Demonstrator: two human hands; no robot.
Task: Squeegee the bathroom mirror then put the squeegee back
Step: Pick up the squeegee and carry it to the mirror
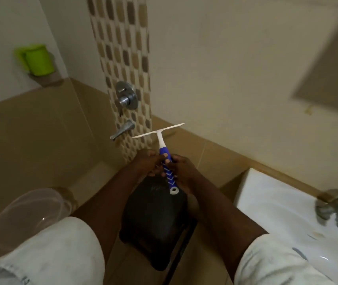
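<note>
Head view is showing me both hands, left hand point(150, 161) and right hand point(181, 171), gripping the squeegee point(165, 159); I am fearing its blade could be hitting the tap point(122, 130).

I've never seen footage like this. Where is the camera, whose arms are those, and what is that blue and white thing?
There is no machine here: a person wears one camera on the head, looking down at their own arms. The left hand and right hand both hold a squeegee by its blue handle, blade pointing away, above a dark stool. To the right is a white sink, and the blurred mirror hangs above it. A clear bucket sits lower left, and a green mug on a corner shelf.
</note>
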